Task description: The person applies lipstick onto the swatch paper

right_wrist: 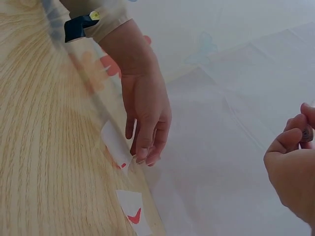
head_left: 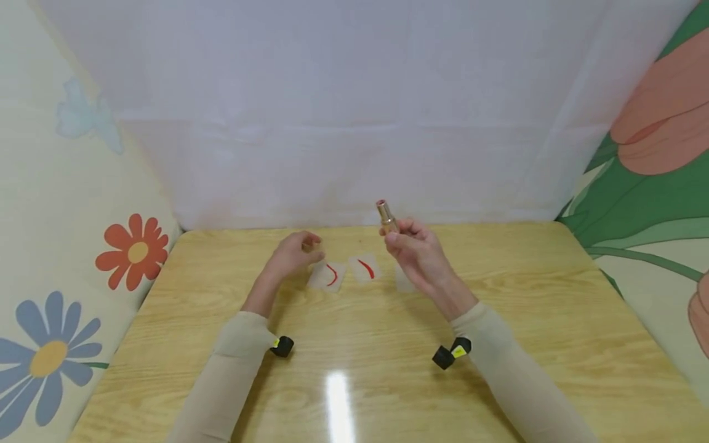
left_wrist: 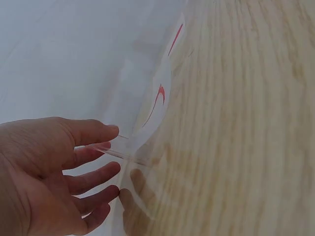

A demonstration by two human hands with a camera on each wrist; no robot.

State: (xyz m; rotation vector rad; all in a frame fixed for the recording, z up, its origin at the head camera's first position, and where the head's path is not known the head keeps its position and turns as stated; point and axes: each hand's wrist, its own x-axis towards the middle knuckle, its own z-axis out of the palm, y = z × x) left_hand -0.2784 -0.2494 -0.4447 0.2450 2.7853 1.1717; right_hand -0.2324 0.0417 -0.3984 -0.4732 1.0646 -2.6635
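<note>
My right hand [head_left: 418, 252] grips a gold lipstick tube [head_left: 384, 213], raised above the table and tilted, with red at its upper end. In the right wrist view only the tube's dark round base [right_wrist: 307, 133] shows between the fingers. Low over the table, my left hand [head_left: 293, 253] has its thumb and index finger on a clear, see-through piece [left_wrist: 110, 151] whose kind I cannot tell. Beside that hand lies a whitish square [head_left: 321, 280] with a curved red stroke. A second square [head_left: 359, 275] also bears a red stroke. The right hand partly covers a third square [head_left: 403, 281].
The wood-grain table [head_left: 354, 332] meets a white cloth backdrop [head_left: 354, 123] at its far edge. Flower-patterned walls stand left [head_left: 33, 215] and right [head_left: 653, 227]. Small black cameras [head_left: 284, 346] sit at both wrists.
</note>
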